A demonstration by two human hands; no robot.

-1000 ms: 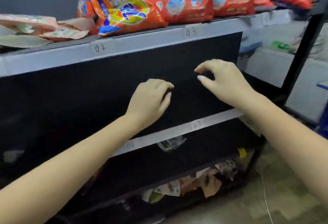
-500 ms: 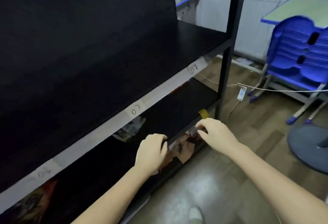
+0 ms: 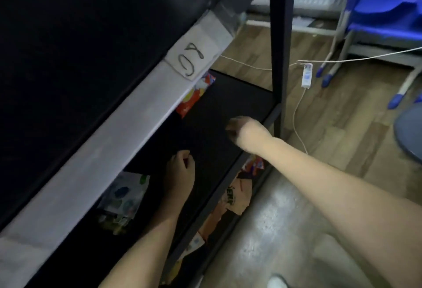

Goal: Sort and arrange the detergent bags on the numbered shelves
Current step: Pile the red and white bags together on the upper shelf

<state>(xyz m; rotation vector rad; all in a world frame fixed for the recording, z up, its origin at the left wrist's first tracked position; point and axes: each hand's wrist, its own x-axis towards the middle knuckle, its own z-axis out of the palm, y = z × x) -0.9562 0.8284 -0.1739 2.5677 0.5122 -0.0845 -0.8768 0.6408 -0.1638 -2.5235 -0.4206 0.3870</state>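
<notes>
My left hand [image 3: 180, 170] hovers inside the lower shelf bay over the black shelf board [image 3: 219, 107], fingers loosely curled and holding nothing. Further right and deeper in, my right hand [image 3: 245, 131] hangs over the same board, fingers bent down and holding nothing. A red and orange detergent bag [image 3: 195, 94] lies at the back of this board, just under the paper label "08" [image 3: 194, 61] on the grey-taped shelf rail [image 3: 109, 146]. A white detergent bag with coloured dots [image 3: 124, 198] lies left of my left forearm. Orange bags [image 3: 235, 196] show on the level below.
A black upright post [image 3: 279, 43] stands at the shelf's right corner. A white cable with a plug block [image 3: 306, 76] runs across the wooden floor. A blue chair [image 3: 383, 13] stands at the right, and a round grey base [image 3: 411, 132] sits at the right edge.
The view has dropped from the top shelves to the low ones. Both hands have moved down and into the bay under the "08" label, holding nothing throughout.
</notes>
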